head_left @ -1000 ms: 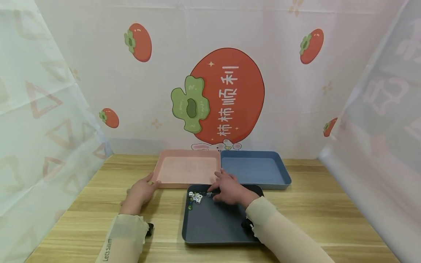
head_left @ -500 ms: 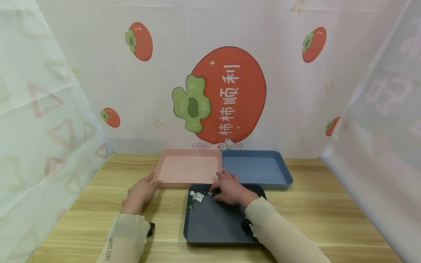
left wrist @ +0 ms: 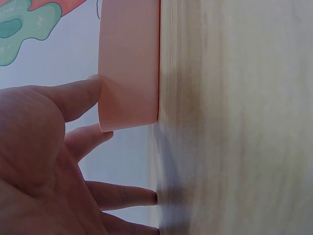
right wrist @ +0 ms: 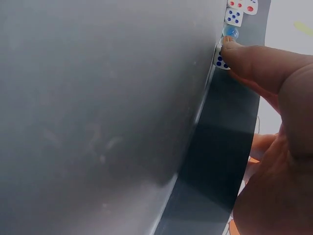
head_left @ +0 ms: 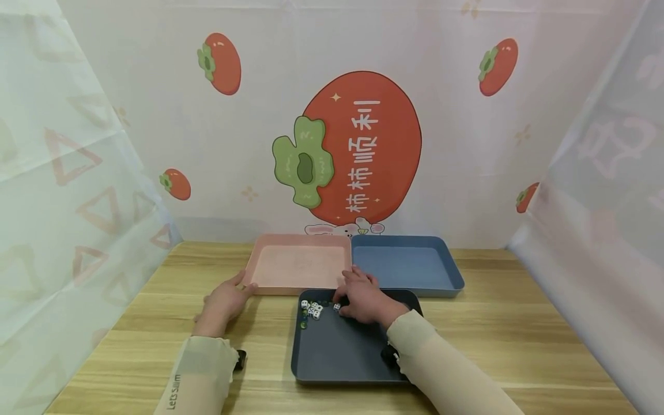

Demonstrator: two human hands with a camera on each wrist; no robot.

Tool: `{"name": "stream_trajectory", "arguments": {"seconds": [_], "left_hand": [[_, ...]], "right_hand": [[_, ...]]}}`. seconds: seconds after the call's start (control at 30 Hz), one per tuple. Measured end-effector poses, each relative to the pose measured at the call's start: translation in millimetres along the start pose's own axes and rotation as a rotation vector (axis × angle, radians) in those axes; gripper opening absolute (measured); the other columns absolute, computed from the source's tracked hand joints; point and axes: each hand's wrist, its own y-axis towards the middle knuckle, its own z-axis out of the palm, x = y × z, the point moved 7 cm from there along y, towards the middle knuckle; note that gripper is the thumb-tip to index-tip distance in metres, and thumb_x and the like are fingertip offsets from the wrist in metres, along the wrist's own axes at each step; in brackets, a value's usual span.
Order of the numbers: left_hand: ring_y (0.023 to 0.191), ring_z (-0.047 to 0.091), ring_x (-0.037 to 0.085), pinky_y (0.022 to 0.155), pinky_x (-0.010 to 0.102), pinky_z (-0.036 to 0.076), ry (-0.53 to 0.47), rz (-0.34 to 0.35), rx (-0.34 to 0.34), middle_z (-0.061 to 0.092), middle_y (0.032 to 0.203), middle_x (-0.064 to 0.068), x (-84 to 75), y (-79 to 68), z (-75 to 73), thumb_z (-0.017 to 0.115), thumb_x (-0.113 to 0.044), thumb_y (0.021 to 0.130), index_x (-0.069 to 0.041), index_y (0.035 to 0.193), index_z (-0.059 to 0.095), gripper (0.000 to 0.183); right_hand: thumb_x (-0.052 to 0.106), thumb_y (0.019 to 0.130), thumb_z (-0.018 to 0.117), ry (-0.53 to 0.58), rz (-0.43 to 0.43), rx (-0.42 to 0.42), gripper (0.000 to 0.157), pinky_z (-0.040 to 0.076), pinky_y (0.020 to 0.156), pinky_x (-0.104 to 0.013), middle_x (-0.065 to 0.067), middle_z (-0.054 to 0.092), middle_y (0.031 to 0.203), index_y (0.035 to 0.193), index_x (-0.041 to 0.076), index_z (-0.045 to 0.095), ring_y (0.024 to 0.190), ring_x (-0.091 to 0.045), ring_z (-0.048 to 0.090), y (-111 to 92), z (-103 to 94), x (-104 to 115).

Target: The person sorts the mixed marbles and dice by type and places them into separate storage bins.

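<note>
1. Evidently, the right hand had its grip nearly closed, with thumb and curled index finger pinching a small white cube-shaped die with blue pips.
2. That die was inside a shallow, rectangular dark grey tray, close to its far wall; whether it was lifted off the bottom could not be told.
3. Just beside the die lay a round, clear blue marble, and a cluster of white dice with coloured pips sat toward the tray's far left corner, near a shiny green marble.
4. The left hand had its grip spread, fingers fairly straight, thumb and index finger touching the near left corner of a shallow pink tray; other fingertips rested on the pale wood-grain table.
5. Beyond the dark grey tray, the pink tray and a shallow blue tray stood side by side.
</note>
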Motion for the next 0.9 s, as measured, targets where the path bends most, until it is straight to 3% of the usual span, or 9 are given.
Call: {"name": "stream_trajectory", "arguments": {"seconds": [0.23, 0.63, 0.9], "left_hand": [[0.127, -0.002, 0.076, 0.08, 0.092, 0.0, -0.006, -0.027, 0.016, 0.021, 0.155, 0.031, 1.6, 0.9, -0.5, 0.043, -0.059, 0.101, -0.021, 0.161, 0.021, 0.075], [0.128, 0.0, 0.075, 0.078, 0.092, -0.002, -0.011, -0.029, 0.031, 0.022, 0.156, 0.029, 9.2, 0.9, 4.2, 0.041, -0.067, 0.098, -0.023, 0.161, 0.018, 0.08], [0.127, -0.002, 0.076, 0.079, 0.092, -0.001, -0.009, -0.026, 0.031, 0.022, 0.156, 0.03, 5.4, 0.3, 3.4, 0.039, -0.071, 0.096, -0.023, 0.161, 0.019, 0.083]], "right_hand": [[0.026, 0.091, 0.076, -0.001, 0.0, -0.011, 0.006, 0.017, 0.109, -0.068, -0.016, 0.034, 0.157, 0.097, 0.03, 0.076, 0.149, -0.039, 0.009, 1.3, -0.1, -0.5], [0.024, 0.091, 0.074, 0.038, -0.001, 0.006, 0.01, 0.017, 0.109, -0.067, -0.014, 0.034, 0.157, 0.092, 0.034, 0.074, 0.149, -0.039, 0.007, 2.2, 4.2, -0.9], [0.021, 0.091, 0.074, 0.19, 0.013, -0.04, 0.011, 0.016, 0.108, -0.072, -0.016, 0.036, 0.155, 0.095, 0.031, 0.075, 0.148, -0.039, 0.012, 2.0, -5.5, -7.0]]}}
